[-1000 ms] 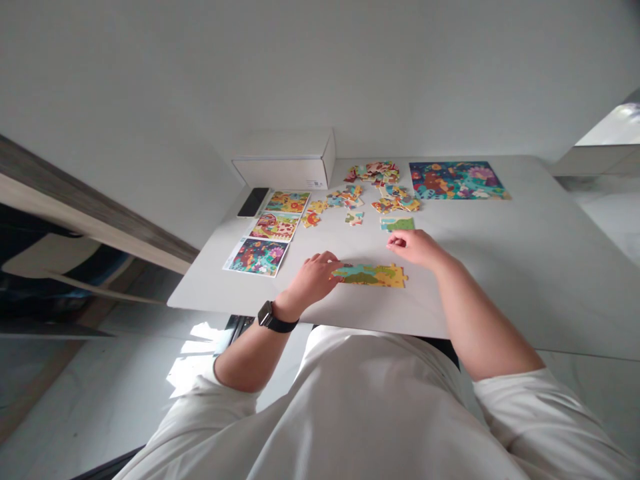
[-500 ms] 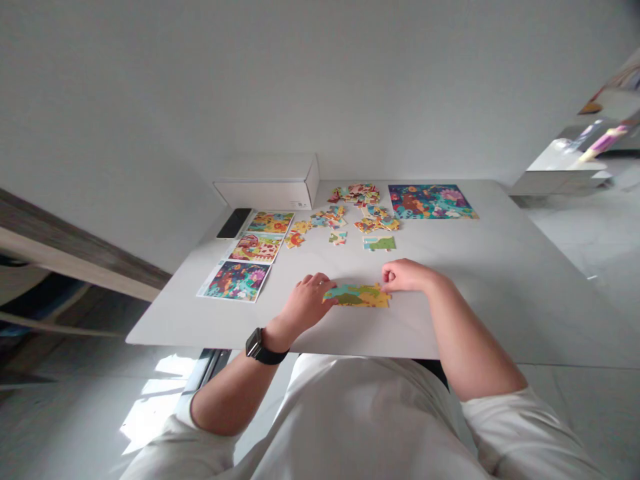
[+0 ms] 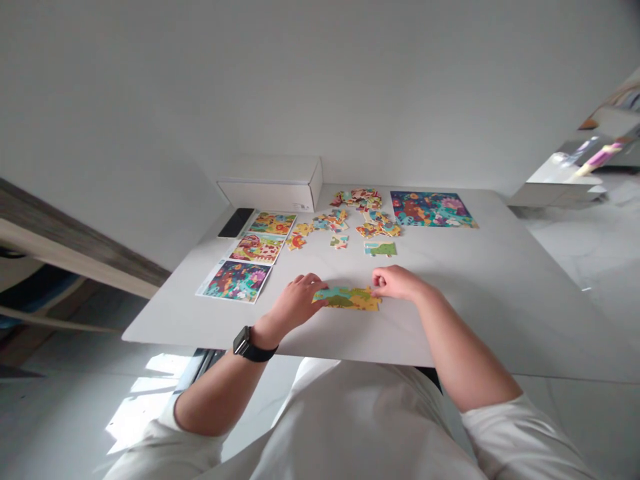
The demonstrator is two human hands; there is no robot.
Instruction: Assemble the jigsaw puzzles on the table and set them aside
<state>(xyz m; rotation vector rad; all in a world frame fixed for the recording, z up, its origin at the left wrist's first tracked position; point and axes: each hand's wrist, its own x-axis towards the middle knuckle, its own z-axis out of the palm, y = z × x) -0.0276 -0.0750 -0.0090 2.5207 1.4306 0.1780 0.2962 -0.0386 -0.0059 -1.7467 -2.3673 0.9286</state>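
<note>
- At nine o'clock from the joined puzzle strip (image 3: 350,299), well apart, wood-edged furniture (image 3: 75,232) slants past the table (image 3: 450,293).
- Toward eight, bright patches of sunlight (image 3: 140,413) fall on the pale floor (image 3: 65,427).
- The table is white and smooth, with a plain grey wall (image 3: 350,87) behind it at twelve.
- At two, beyond the table, a ledge (image 3: 545,193) carries blurred items.
- The left hand (image 3: 297,300), with a black watch (image 3: 245,343) on its wrist, is palm down at the strip's nine o'clock end, thumb and fingers parted across that end, touching and partly covering it.
- The strip, blue, green and yellow, lies flat between both hands, near the front edge.
- The right hand (image 3: 397,283) is curled at the three o'clock end, thumb and forefinger drawn together; the tips are too small to say whether they pinch a piece.
- Between nine and eleven run three picture cards (image 3: 257,248), a dark phone (image 3: 236,223) just beside the farthest.
- At eleven stands a white box (image 3: 270,193).
- Around twelve lie loose pieces (image 3: 327,222) and a farther pile (image 3: 356,198).
- At one, a green section (image 3: 381,249) sits alone.
- Between one and two lies a dark-blue picture (image 3: 433,210).
</note>
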